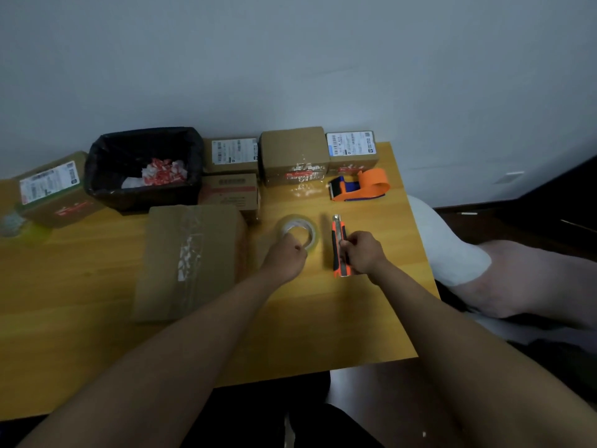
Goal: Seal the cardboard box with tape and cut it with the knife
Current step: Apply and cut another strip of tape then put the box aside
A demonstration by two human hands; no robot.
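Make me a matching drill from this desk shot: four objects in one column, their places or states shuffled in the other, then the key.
Objects
1. clear tape roll
2. utility knife
3. orange tape dispenser
4. black-lined bin

Places or states
A. holds red and white scraps, at the back of the table
B. lies untouched near the far right corner
C. held by the right hand
D. lies flat, the left hand at its near edge

Pairs: 1-D, 2-C, 3-B, 4-A
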